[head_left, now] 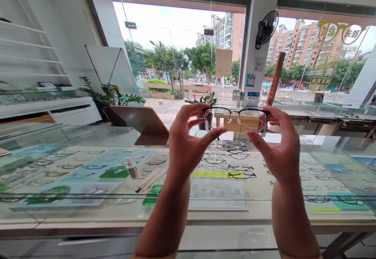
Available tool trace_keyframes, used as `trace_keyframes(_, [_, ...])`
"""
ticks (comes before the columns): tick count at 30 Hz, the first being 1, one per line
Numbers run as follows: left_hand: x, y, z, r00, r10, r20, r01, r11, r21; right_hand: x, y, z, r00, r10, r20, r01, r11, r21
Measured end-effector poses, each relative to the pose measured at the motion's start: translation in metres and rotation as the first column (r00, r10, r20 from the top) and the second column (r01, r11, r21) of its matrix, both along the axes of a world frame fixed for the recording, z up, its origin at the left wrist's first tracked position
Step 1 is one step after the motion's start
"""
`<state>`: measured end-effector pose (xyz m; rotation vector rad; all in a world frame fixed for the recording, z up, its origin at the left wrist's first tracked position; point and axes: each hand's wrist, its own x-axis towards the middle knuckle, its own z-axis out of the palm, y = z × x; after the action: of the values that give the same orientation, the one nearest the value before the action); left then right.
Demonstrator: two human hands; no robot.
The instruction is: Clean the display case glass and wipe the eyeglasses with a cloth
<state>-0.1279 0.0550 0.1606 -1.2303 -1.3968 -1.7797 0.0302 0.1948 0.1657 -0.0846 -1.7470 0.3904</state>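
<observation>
above the glass counter [102, 212], left fingers [213, 134] and right fingers [256, 139] pinch dark-topped, rounded-lens spectacles [240, 113].

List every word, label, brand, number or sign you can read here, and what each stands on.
"验光", mirrored: picture-right lens of the gold glasses sign on the window.
"配镜", mirrored, less clear: picture-left lens of that sign.
Too small or blurred: lettering below the sign, on the yellow box, white bottle and pillar posters.
No legible brand or number.
</observation>
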Motion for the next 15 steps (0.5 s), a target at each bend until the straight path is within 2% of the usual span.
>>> trace_keyframes(15, [-0.003, -0.016, -0.007, 0.992, -0.065, 0.105, 0.073, 0.995, -0.075, 0.001, -0.009, -0.011, 0.996, 0.084, 0.037, -0.078, 0.987, -0.139])
